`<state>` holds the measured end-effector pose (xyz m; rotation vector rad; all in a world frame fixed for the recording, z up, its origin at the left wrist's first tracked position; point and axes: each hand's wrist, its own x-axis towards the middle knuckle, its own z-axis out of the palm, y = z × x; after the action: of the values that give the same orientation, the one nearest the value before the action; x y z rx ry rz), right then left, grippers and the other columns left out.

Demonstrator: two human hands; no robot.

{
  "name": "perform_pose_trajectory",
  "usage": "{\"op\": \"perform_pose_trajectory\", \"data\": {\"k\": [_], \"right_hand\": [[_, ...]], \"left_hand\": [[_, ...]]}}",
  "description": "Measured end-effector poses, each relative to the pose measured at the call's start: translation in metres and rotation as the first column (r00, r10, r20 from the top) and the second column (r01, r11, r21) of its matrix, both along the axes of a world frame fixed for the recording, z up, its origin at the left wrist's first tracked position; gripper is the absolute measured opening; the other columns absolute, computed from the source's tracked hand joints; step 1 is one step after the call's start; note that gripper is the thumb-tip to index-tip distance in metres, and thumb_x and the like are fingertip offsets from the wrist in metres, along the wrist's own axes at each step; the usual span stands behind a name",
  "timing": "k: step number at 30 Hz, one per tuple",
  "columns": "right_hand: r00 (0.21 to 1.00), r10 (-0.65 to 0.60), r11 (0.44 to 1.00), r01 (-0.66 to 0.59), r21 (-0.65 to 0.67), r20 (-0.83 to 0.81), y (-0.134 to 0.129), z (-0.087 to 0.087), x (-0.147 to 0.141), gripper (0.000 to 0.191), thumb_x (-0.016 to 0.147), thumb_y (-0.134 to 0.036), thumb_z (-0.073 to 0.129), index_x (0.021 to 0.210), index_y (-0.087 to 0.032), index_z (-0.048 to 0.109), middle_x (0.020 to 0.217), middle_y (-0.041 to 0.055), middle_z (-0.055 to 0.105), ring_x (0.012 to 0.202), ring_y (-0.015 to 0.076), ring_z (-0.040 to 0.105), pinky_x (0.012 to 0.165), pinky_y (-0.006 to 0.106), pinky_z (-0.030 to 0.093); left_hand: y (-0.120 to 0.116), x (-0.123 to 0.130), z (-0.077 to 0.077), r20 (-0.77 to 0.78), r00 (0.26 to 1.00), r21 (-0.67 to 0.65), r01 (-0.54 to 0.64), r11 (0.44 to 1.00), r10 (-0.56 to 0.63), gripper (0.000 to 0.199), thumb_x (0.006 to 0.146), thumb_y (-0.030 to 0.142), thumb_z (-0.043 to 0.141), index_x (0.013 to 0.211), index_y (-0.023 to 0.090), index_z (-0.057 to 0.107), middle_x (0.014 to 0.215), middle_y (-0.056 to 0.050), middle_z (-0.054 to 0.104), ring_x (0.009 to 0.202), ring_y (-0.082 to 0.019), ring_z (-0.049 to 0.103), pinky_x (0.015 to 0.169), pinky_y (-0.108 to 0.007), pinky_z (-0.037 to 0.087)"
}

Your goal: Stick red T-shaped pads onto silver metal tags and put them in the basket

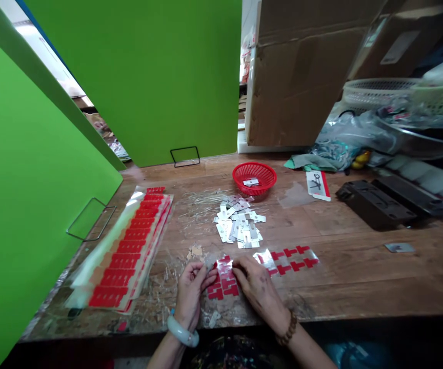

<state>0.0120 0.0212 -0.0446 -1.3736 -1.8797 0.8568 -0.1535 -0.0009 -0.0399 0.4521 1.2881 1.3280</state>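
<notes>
From my remote seat I see the left hand (191,289) with thumb and finger closed on a small grey piece (209,267), too small to identify, while the right hand (259,287) has its fingertips at the right edge of a clear sheet with red shapes (228,287), and I cannot tell whether they grip it. That sheet lies on the wooden table (354,287) between the hands, with a second red-marked strip (296,265) to its right. Beyond it I have a pile of metal plates (240,225) just in front of a red basket (255,190), and a stack of similar sheets (123,264) to the left.
</notes>
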Motion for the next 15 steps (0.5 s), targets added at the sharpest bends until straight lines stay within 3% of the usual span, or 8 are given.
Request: {"op": "perform_pose_trajectory", "data": {"k": [15], "right_hand": [[0.978, -0.095, 0.989, 0.072, 0.127, 0.186, 0.018, -0.008, -0.024, 0.017, 0.082, -0.007, 0.045, 0.075, -0.019, 0.055, 0.078, 0.0039, 0.058, 0.071, 0.0167, 0.053, 0.063, 0.026, 0.037]], "left_hand": [[0.010, 0.001, -0.012, 0.051, 0.999, -0.019, -0.010, 1.000, 0.011, 0.031, 0.065, 0.032, 0.078, 0.078, 0.015, 0.056, 0.074, -0.005, 0.069, 0.079, -0.023, 0.070, 0.073, -0.030, 0.056]]}}
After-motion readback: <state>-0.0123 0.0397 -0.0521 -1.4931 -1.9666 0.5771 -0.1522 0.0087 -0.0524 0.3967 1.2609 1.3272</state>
